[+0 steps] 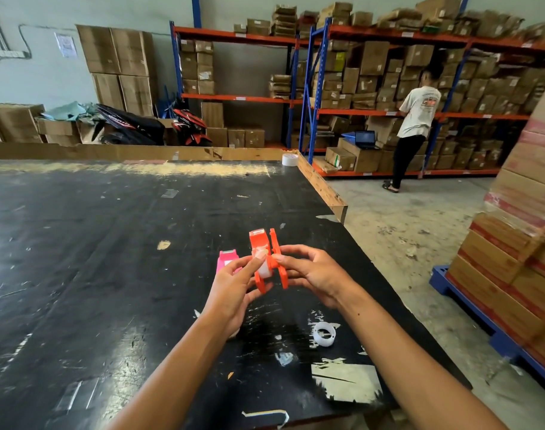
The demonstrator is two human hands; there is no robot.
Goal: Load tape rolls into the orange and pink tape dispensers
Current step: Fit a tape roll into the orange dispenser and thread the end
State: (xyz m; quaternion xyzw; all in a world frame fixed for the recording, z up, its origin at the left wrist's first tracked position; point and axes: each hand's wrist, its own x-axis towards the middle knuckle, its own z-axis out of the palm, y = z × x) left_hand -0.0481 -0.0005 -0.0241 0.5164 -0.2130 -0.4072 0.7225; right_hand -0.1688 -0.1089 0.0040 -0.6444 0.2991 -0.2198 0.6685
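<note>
Both hands hold the orange tape dispenser above the black table. It is split open, with its side cover swung to the right. A clear tape roll sits between the two halves. My left hand pinches the roll and the left half. My right hand grips the cover side. The pink dispenser stands on the table just left of my left hand, partly hidden by it. A second clear tape roll lies on the table below my right wrist.
A large white tape roll rests at the table's far right corner. The table's right edge runs diagonally past my right arm. A person stands at cardboard-filled shelves beyond. Stacked boxes on a blue pallet stand at right.
</note>
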